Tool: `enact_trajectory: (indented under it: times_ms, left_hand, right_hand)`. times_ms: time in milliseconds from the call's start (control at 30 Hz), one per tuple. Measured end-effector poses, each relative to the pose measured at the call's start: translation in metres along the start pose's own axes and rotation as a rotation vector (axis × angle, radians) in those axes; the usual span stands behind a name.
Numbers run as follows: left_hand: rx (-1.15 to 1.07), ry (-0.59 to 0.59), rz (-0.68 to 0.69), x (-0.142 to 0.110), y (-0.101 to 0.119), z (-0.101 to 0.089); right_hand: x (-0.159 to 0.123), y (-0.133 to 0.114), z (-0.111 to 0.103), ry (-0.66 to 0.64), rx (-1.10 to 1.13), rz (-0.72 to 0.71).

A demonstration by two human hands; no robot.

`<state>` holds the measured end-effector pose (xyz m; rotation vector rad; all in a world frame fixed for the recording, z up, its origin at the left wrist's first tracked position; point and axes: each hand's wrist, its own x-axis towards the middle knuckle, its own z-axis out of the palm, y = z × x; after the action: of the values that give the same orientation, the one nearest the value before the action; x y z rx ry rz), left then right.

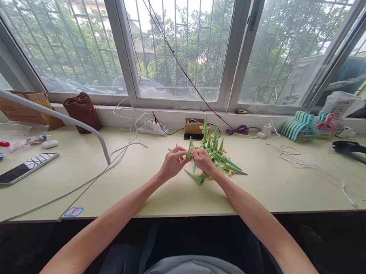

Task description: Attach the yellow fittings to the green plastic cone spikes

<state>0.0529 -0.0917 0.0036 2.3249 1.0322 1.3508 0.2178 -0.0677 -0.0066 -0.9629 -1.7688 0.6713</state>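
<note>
A green plastic watering spike [189, 151] stands point-up between my two hands above the table. The fingers of my left hand [172, 164] are closed around its lower part from the left. From the right, my right hand [202, 160] pinches at the same spike; its fingertips partly hide what they grip. Just in front of the hands lies a loose green spike [195, 177], its open round end facing right. Behind and right of my right hand is a pile of green spikes [227, 160] with small yellow valves, some upright, others lying flat.
Behind the pile stand a small cardboard box [194, 125] and a dark phone [193, 136]. A power strip [153, 130] and white cables [121, 150] run to the left. A tablet [24, 168] lies far left; teal hangers [299, 126] stand at right.
</note>
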Motion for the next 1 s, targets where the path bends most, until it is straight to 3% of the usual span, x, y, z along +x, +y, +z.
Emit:
enact_trajectory:
  times_ms: [233, 500, 600, 733, 833, 1000]
  left_hand:
    - [-0.143, 0.002, -0.183, 0.003, 0.000, 0.003]
    - [-0.700, -0.178, -0.610, 0.007, 0.001, -0.003]
    - [-0.855, -0.191, -0.724, 0.009, 0.002, -0.005]
    - [-0.972, -0.187, -0.847, 0.011, 0.002, -0.005]
    - [-1.006, -0.254, -0.920, 0.011, 0.003, -0.006]
    - [-1.031, -0.345, -0.931, 0.009, 0.005, -0.007]
  right_hand:
    - [-0.001, -0.004, 0.002, 0.051, -0.013, -0.022]
    - [-0.002, -0.006, 0.000, 0.112, -0.023, -0.045]
    - [-0.002, -0.005, 0.000, 0.133, -0.053, -0.069]
    - [-0.002, -0.006, -0.001, 0.156, -0.074, -0.097]
    - [-0.003, -0.006, -0.001, 0.128, -0.077, -0.122]
    - [-0.004, -0.004, 0.000, 0.088, -0.062, -0.139]
